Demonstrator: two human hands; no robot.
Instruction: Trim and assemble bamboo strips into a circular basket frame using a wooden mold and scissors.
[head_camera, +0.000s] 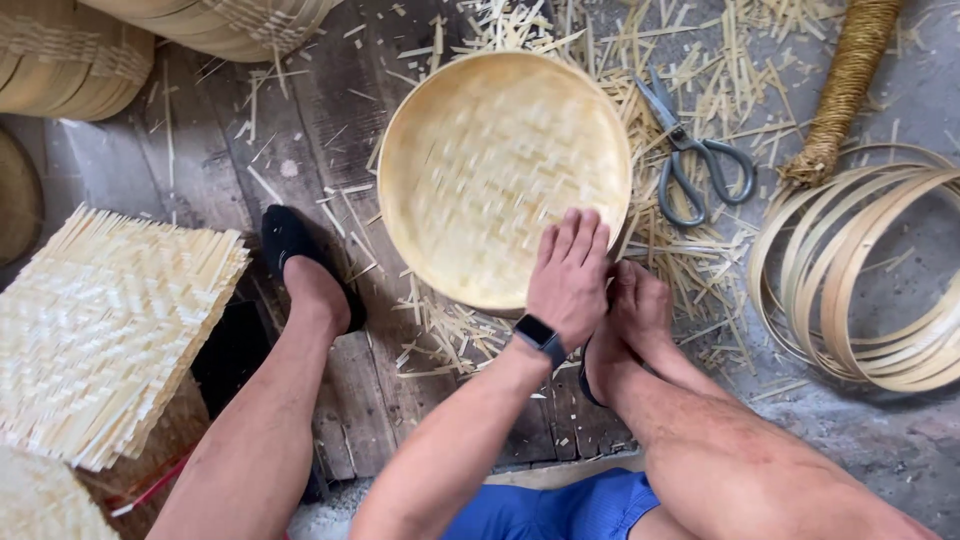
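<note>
a stack of woven mats (100, 330) lies at far left on the floor (120, 170). at centre, a round woven tray (500, 170) rests tilted on the floor among bamboo scraps (680, 260). one hand (568, 280), wearing a watch (540, 338), presses flat on the tray's near rim, fingers (575, 235) extended, gripping nothing. whether it is left or right cannot be told. scissors (690, 160) and bamboo hoops (860, 270) lie to the right.
</note>
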